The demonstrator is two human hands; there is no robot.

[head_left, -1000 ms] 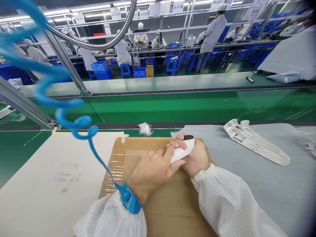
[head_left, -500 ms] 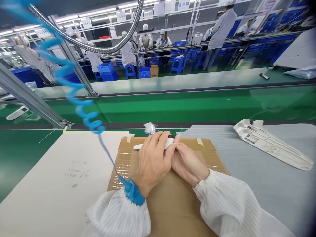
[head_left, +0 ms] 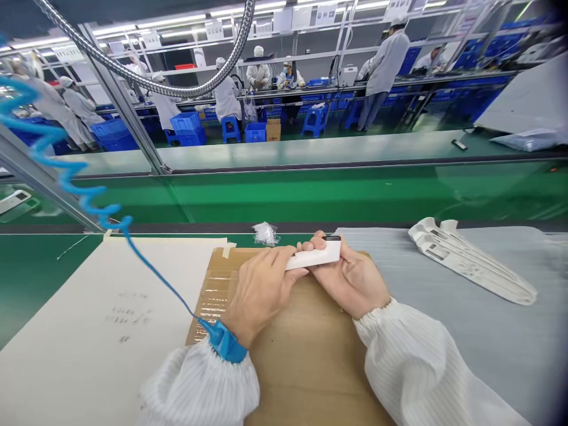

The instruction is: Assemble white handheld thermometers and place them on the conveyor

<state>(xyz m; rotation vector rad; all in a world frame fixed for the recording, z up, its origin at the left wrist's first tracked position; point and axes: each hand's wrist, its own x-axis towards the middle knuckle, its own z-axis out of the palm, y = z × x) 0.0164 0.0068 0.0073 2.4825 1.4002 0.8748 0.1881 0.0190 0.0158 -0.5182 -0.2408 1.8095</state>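
- Two hands were at work: the left hand (head_left: 260,296) and right hand (head_left: 355,281) both closed on a white plastic handset (head_left: 310,257), seemingly to steady it, just above a cardboard sheet (head_left: 306,373).
- A blue wrist strap (head_left: 224,342) circled the left wrist, likely for grounding, its coiled cord (head_left: 71,177) trailing away.
- That sheet lay on the green worktop (head_left: 44,278), probably as padding.
- A white moulded plastic part (head_left: 470,263) lay to the right, on a grey sheet (head_left: 488,355).

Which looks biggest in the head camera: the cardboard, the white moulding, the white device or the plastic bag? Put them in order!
1. cardboard
2. white moulding
3. white device
4. plastic bag
The cardboard is nearer the camera, so it may only look bigger.
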